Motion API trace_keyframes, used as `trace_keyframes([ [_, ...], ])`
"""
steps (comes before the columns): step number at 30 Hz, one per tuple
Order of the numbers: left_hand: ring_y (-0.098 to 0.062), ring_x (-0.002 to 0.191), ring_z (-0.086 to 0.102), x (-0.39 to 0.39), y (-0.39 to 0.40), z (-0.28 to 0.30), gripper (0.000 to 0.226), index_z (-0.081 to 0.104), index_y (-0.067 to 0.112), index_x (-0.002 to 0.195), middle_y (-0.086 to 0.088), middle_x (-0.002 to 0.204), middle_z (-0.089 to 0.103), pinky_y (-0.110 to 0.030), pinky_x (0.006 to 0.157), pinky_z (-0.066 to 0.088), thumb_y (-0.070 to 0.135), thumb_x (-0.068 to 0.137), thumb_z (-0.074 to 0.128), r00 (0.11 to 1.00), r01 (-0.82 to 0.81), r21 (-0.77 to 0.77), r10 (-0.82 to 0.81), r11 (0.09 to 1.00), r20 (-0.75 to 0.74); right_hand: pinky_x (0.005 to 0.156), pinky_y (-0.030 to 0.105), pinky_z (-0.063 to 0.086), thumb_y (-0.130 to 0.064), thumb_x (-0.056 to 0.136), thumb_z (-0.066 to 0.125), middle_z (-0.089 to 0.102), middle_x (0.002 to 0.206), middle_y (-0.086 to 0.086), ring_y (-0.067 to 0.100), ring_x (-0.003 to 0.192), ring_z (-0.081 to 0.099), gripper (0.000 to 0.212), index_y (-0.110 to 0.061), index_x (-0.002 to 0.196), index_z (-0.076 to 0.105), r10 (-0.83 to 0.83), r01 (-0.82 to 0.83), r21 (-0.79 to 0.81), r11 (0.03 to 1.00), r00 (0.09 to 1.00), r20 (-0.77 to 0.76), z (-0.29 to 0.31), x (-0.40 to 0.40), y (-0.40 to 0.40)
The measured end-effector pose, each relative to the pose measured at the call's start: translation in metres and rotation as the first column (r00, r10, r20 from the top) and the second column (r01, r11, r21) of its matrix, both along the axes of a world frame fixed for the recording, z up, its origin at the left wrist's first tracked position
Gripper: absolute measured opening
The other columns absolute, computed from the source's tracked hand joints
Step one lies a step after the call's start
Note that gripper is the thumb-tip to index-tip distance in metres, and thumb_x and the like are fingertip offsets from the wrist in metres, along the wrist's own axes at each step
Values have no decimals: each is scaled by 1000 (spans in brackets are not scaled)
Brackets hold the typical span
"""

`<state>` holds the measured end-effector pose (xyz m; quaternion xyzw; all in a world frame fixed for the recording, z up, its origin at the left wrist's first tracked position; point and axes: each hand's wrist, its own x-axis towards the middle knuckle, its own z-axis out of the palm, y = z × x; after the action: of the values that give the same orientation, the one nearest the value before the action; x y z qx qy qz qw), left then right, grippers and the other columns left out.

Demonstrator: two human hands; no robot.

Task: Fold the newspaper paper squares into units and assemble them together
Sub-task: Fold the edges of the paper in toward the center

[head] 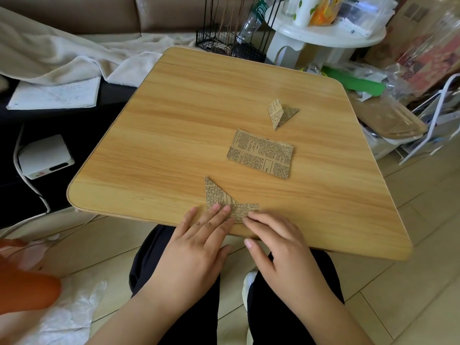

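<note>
Folding is the step in hand: you have one newspaper piece (225, 201) at the near edge of the wooden table (199, 115), already creased into a pointed shape whose tip reaches toward the far left. Your left hand (199, 245) lies flat with its fingers straight and slightly spread, the fingertips (216, 207) pressing the near left part of the paper. Your right hand (278, 242) presses the near right part with its fingers close together and gently bent; whether any of them pinches a flap, I cannot tell.

By my reading, this unit is partway done. One finished-looking folded unit (280, 113) stands tented well apart on the far right, and a stack of flat paper squares (261, 154) lies between it and your hands, so most of the folding and all of the assembly seem to remain.

The next move likely calls for one hand to hold the paper still while the other runs along the crease or lifts the next flap.

Mind the edge: the piece sits just beside the table's near rim, and a hard push toward you could slide it off into your lap. Bare wood lies to the far left of your hands, so you could shift the work farther in.
</note>
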<state>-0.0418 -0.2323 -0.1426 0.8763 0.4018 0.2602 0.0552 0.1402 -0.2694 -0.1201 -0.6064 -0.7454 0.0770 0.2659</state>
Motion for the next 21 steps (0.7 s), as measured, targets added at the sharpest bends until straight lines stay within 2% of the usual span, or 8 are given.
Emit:
trace_keyframes([
  [4,-13,124,51,-2,0,4,31,69,17,105,4,127,61,-50,105,29,31,89,46,990,-67,-48,72,997,119,100,28,36,-33,93,49,62,122,-7,11,119,52,34,-17,115,69,-1,-3,68,998,999,50,-3,1,0],
  [7,-16,104,49,6,6,14,23,70,27,83,10,103,62,-42,97,28,40,83,52,927,-253,-220,301,942,223,88,35,43,-33,90,53,66,104,-8,13,101,58,27,-18,97,74,-52,49,104,993,998,19,0,-5,8],
  [10,-14,100,36,16,18,24,8,66,35,68,17,92,51,-27,86,10,43,72,66,854,-405,-398,496,823,157,76,38,46,-36,84,56,62,86,-10,15,85,58,21,-20,76,67,-129,132,79,988,990,-51,6,-13,20],
  [12,-11,104,31,20,22,29,10,65,36,67,19,94,45,-24,83,8,42,69,72,846,-448,-459,530,767,59,73,37,46,-40,77,59,57,78,-11,17,80,57,21,-22,68,60,-195,200,46,979,977,-82,9,-20,25],
  [14,-8,107,26,21,24,34,12,62,38,67,19,98,43,-26,87,9,45,70,71,841,-468,-491,540,735,6,73,38,46,-42,71,65,54,75,-11,20,78,56,20,-26,62,57,-270,270,-14,963,957,-108,9,-27,29],
  [17,-6,102,22,22,24,36,13,60,39,66,18,99,43,-26,91,8,45,69,71,836,-472,-521,548,711,-9,80,35,35,-44,67,75,51,81,-12,21,89,52,22,-29,61,60,-388,374,-145,916,917,-89,7,-33,34],
  [19,-4,96,18,21,24,36,11,62,39,65,18,99,42,-25,88,8,44,68,72,827,-483,-520,562,705,-6,82,32,22,-45,66,79,48,88,-13,19,97,47,23,-30,62,62,-421,404,-201,892,906,-50,8,-33,36],
  [21,-4,94,15,21,23,37,14,60,40,62,17,99,41,-24,84,7,44,67,72,822,-494,-513,570,702,-12,81,30,17,-48,65,78,46,90,-14,16,99,43,23,-31,63,63,-420,406,-225,886,907,-20,11,-31,36],
])
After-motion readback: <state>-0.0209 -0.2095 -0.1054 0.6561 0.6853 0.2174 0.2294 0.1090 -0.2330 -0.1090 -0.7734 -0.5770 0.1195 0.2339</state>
